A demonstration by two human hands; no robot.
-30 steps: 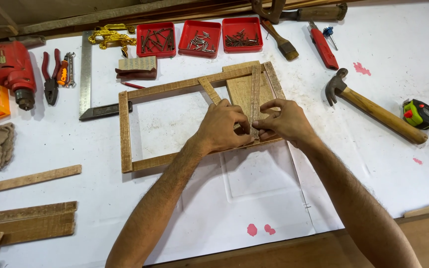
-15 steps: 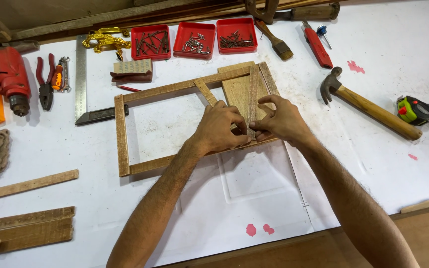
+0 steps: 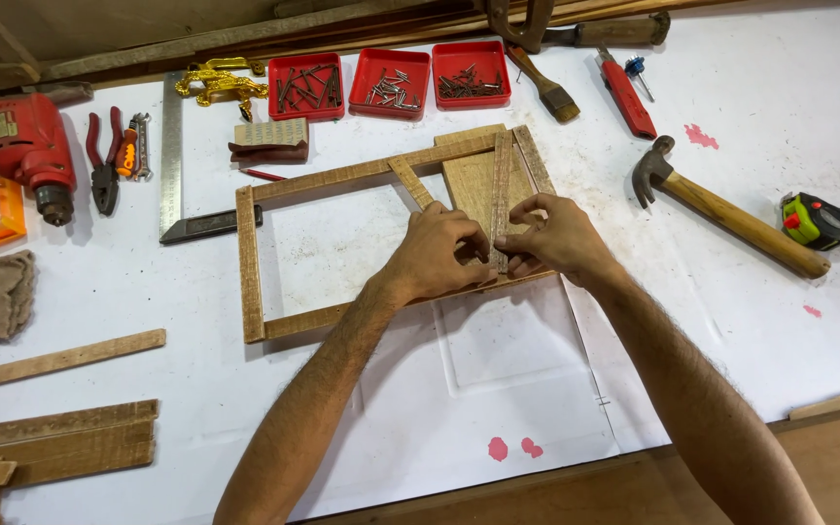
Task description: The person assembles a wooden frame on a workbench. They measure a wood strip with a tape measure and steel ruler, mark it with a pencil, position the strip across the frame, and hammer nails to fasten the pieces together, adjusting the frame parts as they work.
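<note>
Near the middle of the bench [image 3: 751, 321] lies a rectangular wooden frame [image 3: 250, 258], its four sides joined and a slanted slat [image 3: 408, 182] set across it. At its right end both hands meet over an upright thin strip [image 3: 501, 175]: the left hand [image 3: 439, 255] is curled with fingertips pinched at the strip's lower end, and the right hand [image 3: 554, 236] pinches the same spot from the other side. Whether a nail sits between the fingers I cannot tell. The strip looks placed but not yet fixed. A hammer [image 3: 721, 212] lies near on the right, three red trays [image 3: 391, 78] of nails along the far edge, a red drill [image 3: 21, 146] at the left edge. Nothing crowds the frame.
</note>
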